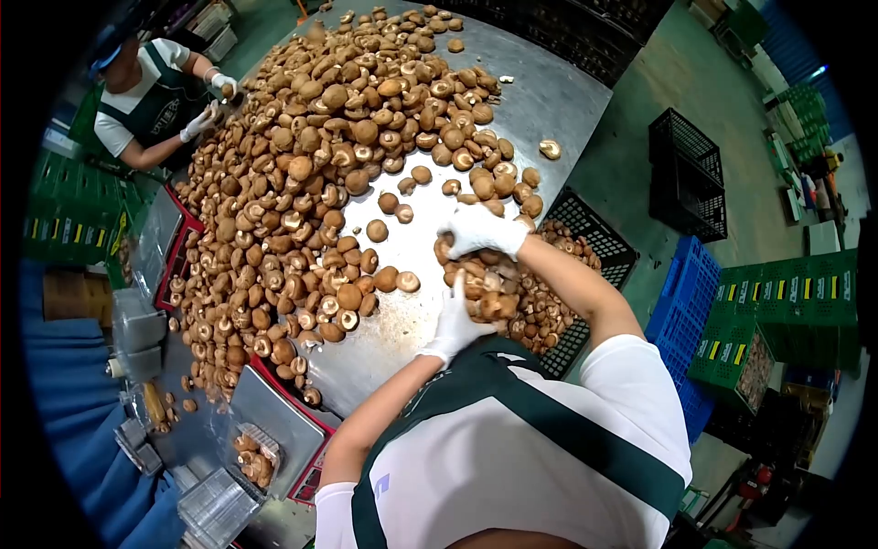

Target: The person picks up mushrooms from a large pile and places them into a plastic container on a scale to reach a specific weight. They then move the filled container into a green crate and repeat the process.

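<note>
A large heap of brown mushrooms (338, 128) covers much of the metal table (540, 110). My left hand (455, 322), in a white glove, is at the table's near edge, its fingers spread against a bunch of mushrooms (485, 285). Across that bunch, my right hand (485, 231), also gloved, curves over the mushrooms with thumb and fingers apart. The bunch lies between both hands, partly blurred. Below it a black crate (594, 229) holds more mushrooms, and my arm covers part of it.
A person (151, 101) in white gloves handles mushrooms at the far left. Scales (274, 425) and a clear box of mushrooms (256, 456) stand lower left. Right are black crates (686, 174), a blue crate (672, 302) and green crates (777, 293).
</note>
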{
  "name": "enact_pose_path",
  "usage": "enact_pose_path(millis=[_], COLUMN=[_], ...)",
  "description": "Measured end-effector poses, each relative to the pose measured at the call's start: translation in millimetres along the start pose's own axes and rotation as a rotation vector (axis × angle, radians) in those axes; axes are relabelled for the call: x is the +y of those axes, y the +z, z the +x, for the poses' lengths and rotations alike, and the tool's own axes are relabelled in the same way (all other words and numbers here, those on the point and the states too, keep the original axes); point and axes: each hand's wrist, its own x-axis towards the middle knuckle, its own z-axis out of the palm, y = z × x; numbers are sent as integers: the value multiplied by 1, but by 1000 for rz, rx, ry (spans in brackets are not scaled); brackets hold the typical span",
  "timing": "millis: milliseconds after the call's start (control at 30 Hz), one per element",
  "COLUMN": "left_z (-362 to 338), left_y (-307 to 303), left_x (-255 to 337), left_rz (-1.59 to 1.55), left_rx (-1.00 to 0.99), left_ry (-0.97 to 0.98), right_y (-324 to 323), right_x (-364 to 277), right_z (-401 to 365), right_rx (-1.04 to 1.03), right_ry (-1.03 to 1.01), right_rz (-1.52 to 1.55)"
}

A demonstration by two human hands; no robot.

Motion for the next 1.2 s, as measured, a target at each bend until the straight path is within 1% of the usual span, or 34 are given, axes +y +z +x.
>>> enact_pose_path(millis=[33,67,133,167,200,267,300,333,400,433,467,500,533,567,600,633,667,700,733,767,800,833,867,900,933,1000,1033,1067,1100,1133,1200], left_z=[4,9,17,19,24,24,22,25,29,30,27,28,34,35,32,27,23,15,11,7,4,2,1,2,5,6,6,5,4,2,-2], left_y=[4,6,17,11,23,22,16,14,2,-14,-34,-40,-69,-92,-119,-138,-143,-154,-159,-161,-165,-163,-164,-166,-166,-167,-170,-172,-173,-173,-173], left_x=[8,13,17,31,20,40,53,51,41,42,41,15,3,-11,-15,-25,-57,-40,-49,-55,-50,-60,-68,-71,-73,-72,-71,-71,-73,-77,-86], left_rz=[12,-107,-72,-85,-78,-241,-333,-336,-290,-220,-116,-40,218,497,602,591,817,1052,1024,859,695,690,679,634,587,561,498,436,369,371,289], left_rx=[-6,-114,-199,-332,-425,-577,-626,-626,-471,-302,-222,83,102,293,420,445,569,511,521,493,460,518,532,533,539,535,514,492,504,508,542], left_ry=[24,-17,88,44,181,176,148,147,291,258,24,130,0,47,-30,-199,-205,-392,-434,-477,-518,-482,-405,-392,-379,-397,-407,-417,-433,-435,-426], right_y=[-4,-9,-25,-32,-36,-42,-52,-62,-85,-89,-91,-96,-101,-101,-97,-92,-85,-74,-67,-55,-55,-53,-48,-41,-31,-33,-30,-30,-33,-36,-20], right_x=[10,19,29,35,42,61,66,71,81,96,111,114,116,127,141,149,156,164,160,155,132,122,115,110,112,105,101,93,82,74,76], right_z=[-13,-26,-54,-67,-79,-96,-98,-108,-112,-111,-106,-98,-88,-74,-59,-44,-27,-11,2,9,11,13,13,13,15,5,4,0,-6,-9,-3], right_rx=[2,2,-44,-83,-123,-278,-404,-366,-275,-138,-2,112,226,299,373,374,466,557,537,539,540,529,517,518,522,347,319,352,373,393,429], right_ry=[58,115,172,221,271,332,378,405,408,386,364,437,510,500,489,491,536,583,588,594,603,582,561,559,503,479,474,474,424,374,353], right_rz=[22,43,-11,-13,-14,20,-45,-44,-16,36,90,236,382,380,375,379,386,394,494,531,568,585,601,549,547,548,522,535,604,673,702])
